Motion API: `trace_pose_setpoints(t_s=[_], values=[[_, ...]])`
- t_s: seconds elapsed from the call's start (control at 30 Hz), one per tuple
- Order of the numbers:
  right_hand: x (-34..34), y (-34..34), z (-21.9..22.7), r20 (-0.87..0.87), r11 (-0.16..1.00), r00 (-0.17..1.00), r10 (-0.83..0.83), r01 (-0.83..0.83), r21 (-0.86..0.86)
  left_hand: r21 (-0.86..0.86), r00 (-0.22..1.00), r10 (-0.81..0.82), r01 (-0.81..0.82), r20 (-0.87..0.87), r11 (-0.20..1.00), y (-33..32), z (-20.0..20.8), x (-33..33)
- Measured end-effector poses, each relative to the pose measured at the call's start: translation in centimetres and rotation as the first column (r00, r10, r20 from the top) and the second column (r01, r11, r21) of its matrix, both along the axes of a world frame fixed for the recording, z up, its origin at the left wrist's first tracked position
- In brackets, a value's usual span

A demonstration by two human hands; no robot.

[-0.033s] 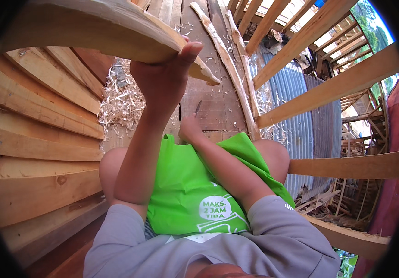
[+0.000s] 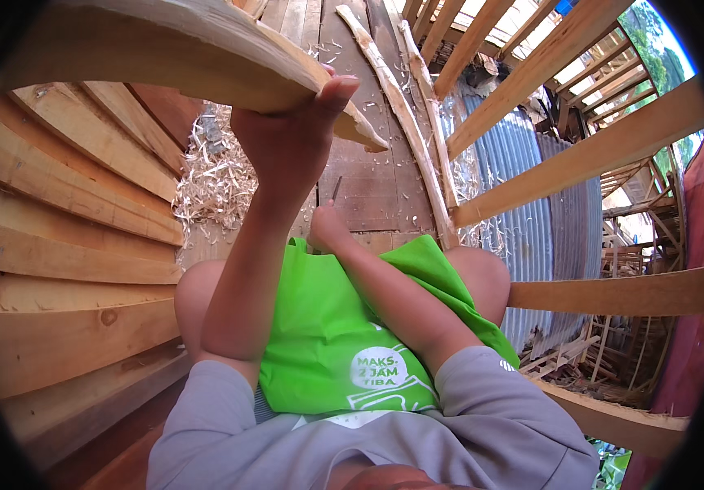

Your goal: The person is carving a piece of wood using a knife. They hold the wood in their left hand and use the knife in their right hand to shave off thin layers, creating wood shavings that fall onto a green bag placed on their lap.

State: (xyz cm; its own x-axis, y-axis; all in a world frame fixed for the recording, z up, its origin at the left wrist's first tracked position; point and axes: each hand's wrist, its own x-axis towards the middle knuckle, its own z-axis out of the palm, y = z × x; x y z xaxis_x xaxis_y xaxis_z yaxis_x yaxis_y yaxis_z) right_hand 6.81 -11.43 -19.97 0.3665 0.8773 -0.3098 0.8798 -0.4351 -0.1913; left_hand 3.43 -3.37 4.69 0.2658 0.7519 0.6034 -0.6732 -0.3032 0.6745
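Observation:
My left hand is raised and wrapped round a long, curved piece of pale wood, its thumb up along the near side. One end of the wood tapers to a rough, thin tip just right of the thumb; the far left end runs into the dark rim. Lower down, over my lap, my right hand is closed on a knife with a thin dark blade pointing away from me. Its handle is hidden in the fist. The blade is apart from the wood. A green cloth bag lies across my lap.
Stacked boards stand close on my left. Pale shavings heap beside them. Two long peeled sticks lie on the plank floor. On the right are wooden slats, with corrugated metal sheets beyond.
My right hand and the knife have shifted slightly to the left. My left hand and the wood have hardly moved.

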Motion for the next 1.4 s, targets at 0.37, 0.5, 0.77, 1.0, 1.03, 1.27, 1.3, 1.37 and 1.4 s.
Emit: trace_pose_setpoints(t_s=[0.37, 0.5, 0.77, 1.0, 1.03, 1.27, 1.3, 1.37, 1.4], values=[[10.0, -4.0, -4.2, 0.165, 0.915, 0.923, -0.348, 0.296, 0.274, 0.066, 0.957, -0.258, 0.251, 0.135, 0.966, -1.7, 0.7, 0.4], [9.0, -2.9, -3.8, 0.119, 0.888, 0.901, -0.416, 0.375, 0.268, 0.163, 0.970, -0.216, 0.197, 0.112, 0.967, -1.2, 0.2, 0.0], [4.7, 1.4, -2.6, -0.288, 0.828, 0.945, -0.156, 0.284, 0.483, 0.069, 0.963, -0.246, 0.240, 0.109, 0.968, -1.2, 0.4, 0.1], [8.3, -1.6, -0.2, 0.031, 0.809, 0.863, -0.504, 0.458, 0.369, 0.125, 0.981, -0.181, 0.171, 0.075, 0.977, 0.2, 0.3, -0.3], [8.7, -1.7, -1.4, 0.048, 0.839, 0.885, -0.463, 0.421, 0.346, 0.130, 0.981, -0.179, 0.168, 0.077, 0.977, 0.0, 0.4, -0.1], [5.3, 2.4, -3.5, -0.300, 0.814, 0.950, 0.088, 0.105, 0.571, 0.134, 0.983, -0.164, 0.153, 0.077, 0.979, 0.2, 0.1, 0.0], [4.7, 2.5, -3.0, -0.330, 0.765, 0.944, 0.023, 0.196, 0.613, 0.139, 0.985, -0.156, 0.145, 0.068, 0.980, 0.3, 0.1, -0.1], [4.8, 2.3, -2.5, -0.323, 0.721, 0.935, -0.149, 0.326, 0.612, 0.137, 0.985, -0.159, 0.149, 0.069, 0.979, 0.4, 0.0, -0.1], [5.5, 1.8, -2.2, -0.279, 0.729, 0.927, -0.253, 0.372, 0.574, 0.128, 0.983, -0.168, 0.158, 0.076, 0.979, 0.3, -0.1, -0.1]])
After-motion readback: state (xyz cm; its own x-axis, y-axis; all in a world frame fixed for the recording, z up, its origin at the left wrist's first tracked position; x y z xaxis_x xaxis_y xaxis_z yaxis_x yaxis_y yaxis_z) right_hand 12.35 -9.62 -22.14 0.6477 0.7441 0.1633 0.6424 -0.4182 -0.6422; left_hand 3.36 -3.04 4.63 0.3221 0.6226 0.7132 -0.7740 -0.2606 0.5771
